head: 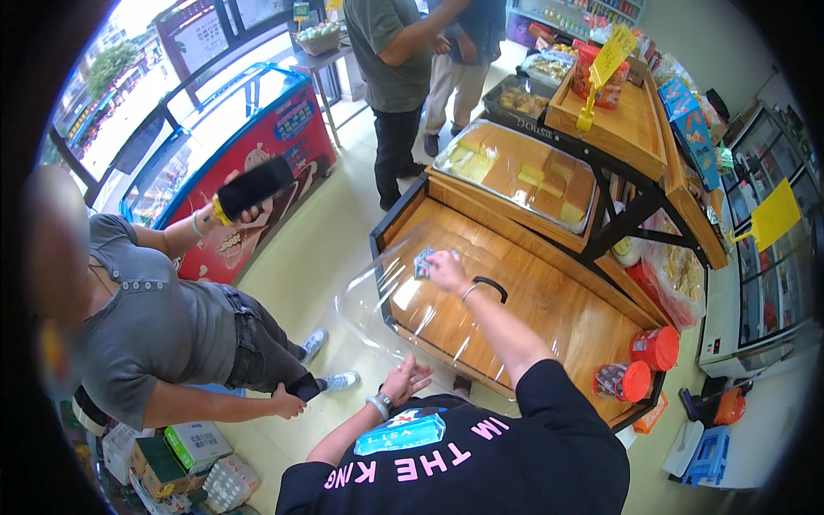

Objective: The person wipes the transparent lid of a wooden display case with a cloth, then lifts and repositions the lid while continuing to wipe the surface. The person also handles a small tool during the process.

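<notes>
My right hand (pixel 447 271), palm down, holds small bluish-green papers (pixel 423 262) that look like banknotes. It is above a clear plastic cover (pixel 360 302) with a black handle (pixel 494 287), over a wooden display tray (pixel 573 341). My left hand (pixel 407 381) is empty with fingers apart, near my body, below the cover's near edge. Behind the wooden tray, a metal tray (pixel 524 170) holds yellow sponge cake, partly cut. Two red-lidded tubs (pixel 621 381) (pixel 655 348) stand at the wooden tray's right end.
At left a person (pixel 174 309) holds a phone (pixel 255 187) and a dark object. Two more people (pixel 393 84) stand in the aisle beyond. A red chest freezer (pixel 257 180) is at the upper left, a wooden shelf (pixel 611 122) at the upper right, boxes (pixel 196 444) at the lower left.
</notes>
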Available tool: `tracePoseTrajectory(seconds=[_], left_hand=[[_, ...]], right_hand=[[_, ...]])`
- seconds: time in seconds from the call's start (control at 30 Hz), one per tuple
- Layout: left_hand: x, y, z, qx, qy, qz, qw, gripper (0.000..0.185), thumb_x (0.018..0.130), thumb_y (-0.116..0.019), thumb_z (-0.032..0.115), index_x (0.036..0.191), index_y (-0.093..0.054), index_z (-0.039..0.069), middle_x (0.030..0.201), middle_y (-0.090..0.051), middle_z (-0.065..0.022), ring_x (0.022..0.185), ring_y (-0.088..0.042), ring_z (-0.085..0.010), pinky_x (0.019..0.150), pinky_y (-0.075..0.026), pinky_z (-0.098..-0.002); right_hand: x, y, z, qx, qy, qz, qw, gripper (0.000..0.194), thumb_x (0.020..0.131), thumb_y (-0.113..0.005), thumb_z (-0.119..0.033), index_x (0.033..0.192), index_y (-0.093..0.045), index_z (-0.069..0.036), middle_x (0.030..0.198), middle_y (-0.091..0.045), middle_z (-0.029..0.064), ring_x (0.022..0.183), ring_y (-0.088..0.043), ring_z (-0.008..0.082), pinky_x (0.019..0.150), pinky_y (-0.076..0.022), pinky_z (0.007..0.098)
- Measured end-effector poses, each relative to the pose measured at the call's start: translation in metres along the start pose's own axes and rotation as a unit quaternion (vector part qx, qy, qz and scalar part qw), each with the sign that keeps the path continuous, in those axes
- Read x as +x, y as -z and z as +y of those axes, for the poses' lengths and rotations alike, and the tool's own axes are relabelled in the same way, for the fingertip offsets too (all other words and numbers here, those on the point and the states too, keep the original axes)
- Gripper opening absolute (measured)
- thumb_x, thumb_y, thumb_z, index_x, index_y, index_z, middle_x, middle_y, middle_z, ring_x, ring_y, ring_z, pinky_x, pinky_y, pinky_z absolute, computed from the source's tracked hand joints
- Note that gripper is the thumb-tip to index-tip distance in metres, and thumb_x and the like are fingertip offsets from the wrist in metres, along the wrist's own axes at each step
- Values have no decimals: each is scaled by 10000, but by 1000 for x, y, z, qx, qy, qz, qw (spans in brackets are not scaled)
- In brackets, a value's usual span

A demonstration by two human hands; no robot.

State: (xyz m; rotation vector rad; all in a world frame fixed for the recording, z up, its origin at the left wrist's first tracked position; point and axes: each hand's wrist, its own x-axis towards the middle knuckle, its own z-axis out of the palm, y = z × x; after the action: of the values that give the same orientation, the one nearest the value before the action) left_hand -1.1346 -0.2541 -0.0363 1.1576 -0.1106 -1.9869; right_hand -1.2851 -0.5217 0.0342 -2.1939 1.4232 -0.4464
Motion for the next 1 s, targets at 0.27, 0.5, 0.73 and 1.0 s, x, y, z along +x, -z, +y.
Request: tracePoseTrajectory(seconds=[0.27,0.5,0.73,1.0], left_hand=[[10,4,-9,-12,-14,10,1000,520,1031,-520,485,1145,-514,-23,1174,-613,-244,1196,-615,-364,1049,-515,-524],[26,10,-14,-25,12,-21,999,497,995,-603,482,1077,-578,-8,994,-657,-126,1044,-680,-295,912,-575,-489],[26,5,-10,-7,-1,-15,1000,531,1008,-569,506,1041,-605,-22,989,-657,-147,1029,-682,-298,926,-568,-474],[25,9,-11,5,9,7,1000,594,1000,-571,527,1053,-594,-64,1068,-641,-191,1107,-653,-324,949,-563,-484]], right_hand=[[-85,-26,-56,-117,202,74,970,338,871,-645,-159,1207,-689,-145,1269,-603,70,1170,-528,323,1027,-410,474],[-162,-21,-69,-108,235,32,965,374,834,-679,-159,1207,-677,-123,1258,-604,35,1174,-524,262,977,-424,437],[-171,7,-40,-158,212,143,954,265,853,-640,-189,1099,-686,-102,1178,-620,57,1098,-554,270,961,-444,466],[-126,30,23,-132,-7,153,979,159,850,-581,-124,959,-696,-113,1084,-648,61,1047,-566,299,859,-463,483]])
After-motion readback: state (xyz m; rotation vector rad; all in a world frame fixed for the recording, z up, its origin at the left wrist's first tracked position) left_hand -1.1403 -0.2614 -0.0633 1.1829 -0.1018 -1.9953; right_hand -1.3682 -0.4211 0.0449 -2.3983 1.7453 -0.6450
